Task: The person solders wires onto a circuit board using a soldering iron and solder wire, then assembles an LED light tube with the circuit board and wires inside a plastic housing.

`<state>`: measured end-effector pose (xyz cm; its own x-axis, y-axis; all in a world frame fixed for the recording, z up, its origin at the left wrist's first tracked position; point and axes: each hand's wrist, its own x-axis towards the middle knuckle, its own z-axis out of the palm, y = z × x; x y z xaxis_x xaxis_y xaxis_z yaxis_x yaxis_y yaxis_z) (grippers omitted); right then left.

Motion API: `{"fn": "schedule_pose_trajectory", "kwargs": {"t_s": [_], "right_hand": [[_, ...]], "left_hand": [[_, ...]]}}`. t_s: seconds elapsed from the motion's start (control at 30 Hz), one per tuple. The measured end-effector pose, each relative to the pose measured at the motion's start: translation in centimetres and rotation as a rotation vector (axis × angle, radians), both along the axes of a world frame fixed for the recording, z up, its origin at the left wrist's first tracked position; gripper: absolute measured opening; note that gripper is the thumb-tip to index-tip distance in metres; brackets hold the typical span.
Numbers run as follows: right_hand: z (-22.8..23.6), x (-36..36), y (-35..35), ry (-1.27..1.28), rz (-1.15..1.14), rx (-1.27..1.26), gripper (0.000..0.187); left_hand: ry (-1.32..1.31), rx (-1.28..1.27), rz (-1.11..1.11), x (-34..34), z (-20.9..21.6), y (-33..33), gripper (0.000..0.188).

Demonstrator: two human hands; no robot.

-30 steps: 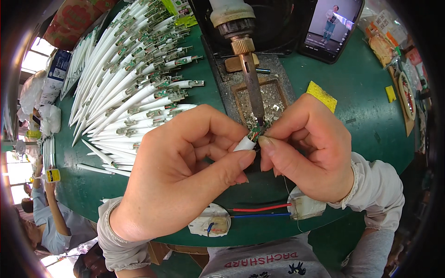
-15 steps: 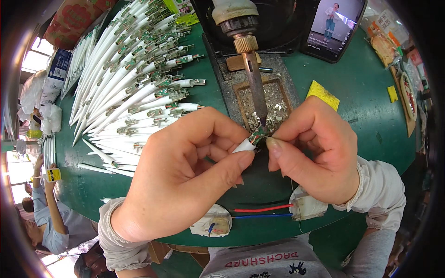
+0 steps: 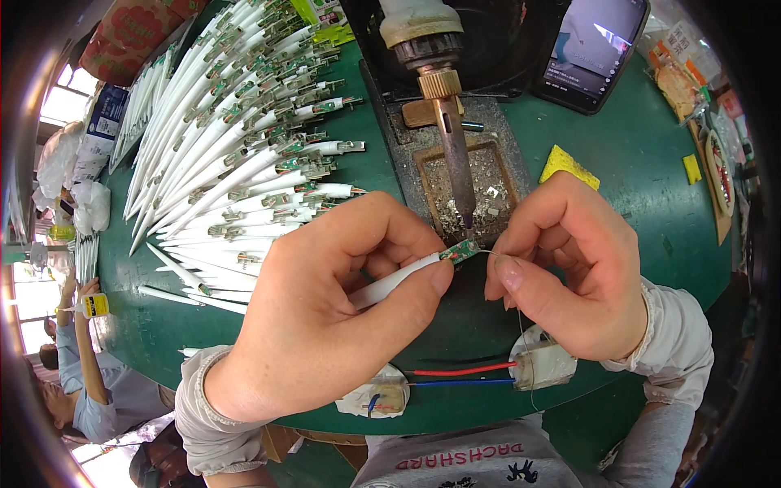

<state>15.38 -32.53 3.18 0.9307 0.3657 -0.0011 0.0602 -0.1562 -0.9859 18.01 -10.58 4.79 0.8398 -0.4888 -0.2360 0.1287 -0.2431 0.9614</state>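
Note:
My left hand (image 3: 317, 325) is closed round a white stylus pen (image 3: 394, 283), its thumb pressed along the barrel. A small green circuit board (image 3: 460, 251) sticks out of the pen's end, just under the tip of a soldering iron (image 3: 457, 154) that points down from above. Whether tip and board touch, I cannot tell. Between thumb and forefinger of my right hand (image 3: 578, 268) is a thin solder wire (image 3: 521, 313). One end reaches toward the board, while the rest hangs down past my fingers.
Many white stylus pens (image 3: 220, 163) with exposed boards lie fanned out at left. Solder scraps fill a tray (image 3: 423, 175) beneath the iron. Nearby are a yellow sponge (image 3: 569, 167), a phone (image 3: 587, 57) and red and blue wires (image 3: 464, 372). Another person (image 3: 114, 394) works at far left.
The pen has tilted flatter, its board now pointing right, with more white barrel showing. My right hand has moved slightly right, away from the board. The phone's picture differs.

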Motion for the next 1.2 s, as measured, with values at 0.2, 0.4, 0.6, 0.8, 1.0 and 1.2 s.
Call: {"fn": "schedule_pose_trajectory", "kwargs": {"t_s": [0.2, 0.4, 0.6, 0.8, 1.0, 1.2], "right_hand": [[0.21, 0.18, -0.25, 0.02, 0.04, -0.087, 0.013], [-0.05, 0.38, 0.03, -0.045, 0.022, -0.064, 0.014], [-0.11, 0.49, 0.24, -0.067, 0.012, -0.042, 0.014], [-0.19, 0.33, 0.16, -0.075, 0.005, -0.033, 0.014], [-0.29, 0.39, 0.31, -0.092, 0.012, -0.03, 0.014], [-0.18, 0.3, -0.63, -0.005, 0.044, -0.076, 0.014]], "left_hand": [[-0.098, 0.091, 0.007, 0.0, -0.08, -0.21, 0.011], [-0.151, 0.095, 0.018, -0.12, -0.02, -0.68, 0.009], [-0.226, 0.136, 0.024, -0.14, 0.02, -0.77, 0.01], [-0.261, 0.131, 0.004, -0.15, 0.09, -0.78, 0.011], [-0.24, 0.096, 0.031, -0.26, -0.01, -0.73, 0.011], [-0.168, 0.177, 0.028, -0.42, 0.35, -0.48, 0.009]]}}
